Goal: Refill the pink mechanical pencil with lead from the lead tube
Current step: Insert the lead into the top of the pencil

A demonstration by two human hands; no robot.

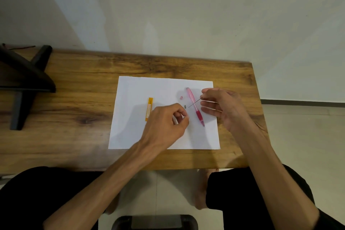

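The pink mechanical pencil [194,106] lies on a white sheet of paper [138,87], tip toward me, its red grip near the bottom. My right hand [225,106] hovers just right of it, thumb and forefinger pinched on a thin lead [194,103] that slants across the pencil. My left hand [166,123] is loosely curled over the paper left of the pencil; I cannot tell if it holds anything. The orange lead tube [149,108] lies flat further left. A small pink cap [180,97] and a small dark cap [185,106] rest on the paper.
The paper lies on a wooden table [74,80] whose right edge is close to my right forearm. A black stand [22,76] occupies the table's left end. My knees and a black stool are below the front edge.
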